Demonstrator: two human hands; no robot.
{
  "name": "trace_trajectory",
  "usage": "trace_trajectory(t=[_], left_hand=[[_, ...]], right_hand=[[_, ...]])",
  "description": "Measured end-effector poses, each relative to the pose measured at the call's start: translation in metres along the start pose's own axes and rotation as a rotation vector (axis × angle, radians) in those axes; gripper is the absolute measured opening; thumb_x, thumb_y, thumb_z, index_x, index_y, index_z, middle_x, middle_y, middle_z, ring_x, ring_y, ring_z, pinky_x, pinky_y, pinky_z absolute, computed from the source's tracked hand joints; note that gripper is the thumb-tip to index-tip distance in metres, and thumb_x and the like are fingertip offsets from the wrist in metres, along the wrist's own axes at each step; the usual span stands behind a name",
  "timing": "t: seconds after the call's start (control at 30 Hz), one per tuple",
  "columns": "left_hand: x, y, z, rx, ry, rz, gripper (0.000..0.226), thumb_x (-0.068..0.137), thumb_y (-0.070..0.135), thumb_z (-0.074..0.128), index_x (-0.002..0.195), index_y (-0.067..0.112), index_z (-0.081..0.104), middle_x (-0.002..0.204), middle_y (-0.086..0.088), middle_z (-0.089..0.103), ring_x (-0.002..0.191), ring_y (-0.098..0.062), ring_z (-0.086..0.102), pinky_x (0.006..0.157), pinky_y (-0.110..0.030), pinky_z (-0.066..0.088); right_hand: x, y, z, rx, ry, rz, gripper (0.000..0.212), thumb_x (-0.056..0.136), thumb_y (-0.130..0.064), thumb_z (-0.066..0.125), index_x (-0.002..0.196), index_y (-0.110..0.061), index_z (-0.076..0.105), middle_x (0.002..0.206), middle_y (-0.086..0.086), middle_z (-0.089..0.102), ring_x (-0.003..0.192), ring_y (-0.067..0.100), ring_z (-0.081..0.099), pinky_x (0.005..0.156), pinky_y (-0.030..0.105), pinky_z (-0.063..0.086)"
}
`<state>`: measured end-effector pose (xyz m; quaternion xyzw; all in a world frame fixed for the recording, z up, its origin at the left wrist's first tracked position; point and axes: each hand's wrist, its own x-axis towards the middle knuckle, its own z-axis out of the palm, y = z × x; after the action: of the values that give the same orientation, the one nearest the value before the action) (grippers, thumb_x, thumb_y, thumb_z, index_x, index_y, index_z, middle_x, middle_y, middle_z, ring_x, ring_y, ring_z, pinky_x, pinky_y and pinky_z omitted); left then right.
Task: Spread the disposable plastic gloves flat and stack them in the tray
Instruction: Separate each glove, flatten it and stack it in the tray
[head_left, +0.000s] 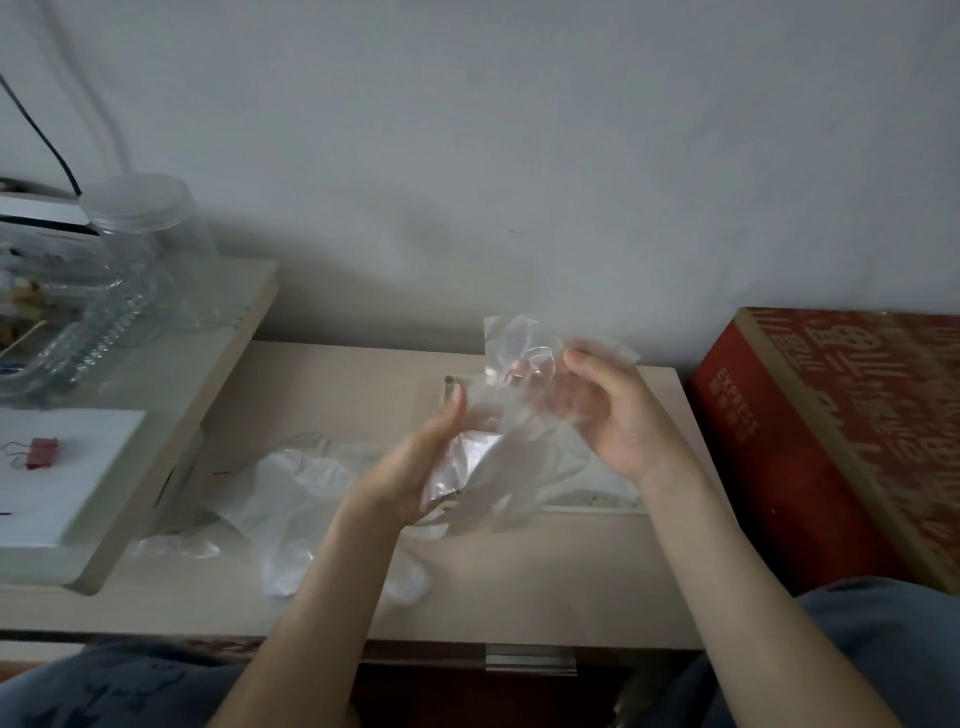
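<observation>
Clear plastic glove (511, 415), crumpled, held mid-air over the tray (592, 503) on the worktop (519, 587). Pinched low by left hand (415, 462), wrapped high by curled fingers of right hand (608, 415). Heaped gloves (291, 483) on worktop just left of tray. At right edge, red box (831, 441).

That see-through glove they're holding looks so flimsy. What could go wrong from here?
The glove, held between the left hand and right hand, is crumpled thin film; it may fold back on itself instead of lying flat.
The tray beneath is clear and mostly hidden by the glove, so the glove could land across its rim.
The loose pile lies by the left forearm, near the table front edge; a sweep could knock pieces off.
</observation>
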<state>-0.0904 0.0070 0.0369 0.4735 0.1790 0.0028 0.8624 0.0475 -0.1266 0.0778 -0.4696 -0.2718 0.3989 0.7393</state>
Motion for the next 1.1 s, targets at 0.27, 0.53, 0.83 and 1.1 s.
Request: trace_trajectory(t=[0.27, 0.53, 0.83, 1.1], left_hand=[[-0.002, -0.003, -0.009, 0.075, 0.041, 0.093, 0.015, 0.088, 0.026, 0.056, 0.081, 0.013, 0.058, 0.083, 0.002, 0.069, 0.08, -0.014, 0.065, 0.079, -0.026, 0.048], [-0.006, 0.005, -0.024, 0.468, 0.272, 0.092, 0.02, 0.097, 0.021, 0.052, 0.083, 0.011, 0.064, 0.084, 0.001, 0.072, 0.076, -0.01, 0.067, 0.071, -0.02, 0.053], [0.0, 0.007, -0.009, 0.768, 0.182, 0.031, 0.013, 0.091, 0.021, 0.062, 0.084, 0.014, 0.069, 0.074, 0.004, 0.071, 0.069, -0.005, 0.059, 0.081, -0.025, 0.049], [0.014, -0.008, 0.02, 0.605, 0.266, -0.042, 0.017, 0.093, 0.02, 0.059, 0.079, 0.01, 0.058, 0.069, -0.007, 0.07, 0.055, -0.012, 0.064, 0.052, -0.018, 0.05]], right_hand=[[-0.007, 0.014, -0.03, -0.052, 0.111, 0.051, 0.01, 0.082, -0.014, 0.059, 0.088, -0.008, 0.054, 0.094, 0.02, 0.071, 0.092, 0.032, 0.07, 0.076, 0.033, 0.057], [-0.021, 0.019, -0.062, -0.032, -0.127, 0.267, 0.065, 0.069, -0.062, 0.072, 0.101, -0.005, 0.068, 0.116, 0.027, 0.064, 0.107, 0.045, 0.061, 0.088, 0.048, 0.053], [-0.039, 0.016, -0.064, -0.308, -0.085, 0.505, 0.06, 0.065, -0.051, 0.082, 0.092, 0.002, 0.07, 0.11, 0.023, 0.066, 0.106, 0.044, 0.061, 0.079, 0.049, 0.057], [-0.038, 0.012, -0.064, -0.082, -0.054, 0.566, 0.104, 0.067, -0.082, 0.05, 0.12, 0.008, 0.06, 0.123, 0.024, 0.061, 0.113, 0.042, 0.057, 0.096, 0.059, 0.044]])
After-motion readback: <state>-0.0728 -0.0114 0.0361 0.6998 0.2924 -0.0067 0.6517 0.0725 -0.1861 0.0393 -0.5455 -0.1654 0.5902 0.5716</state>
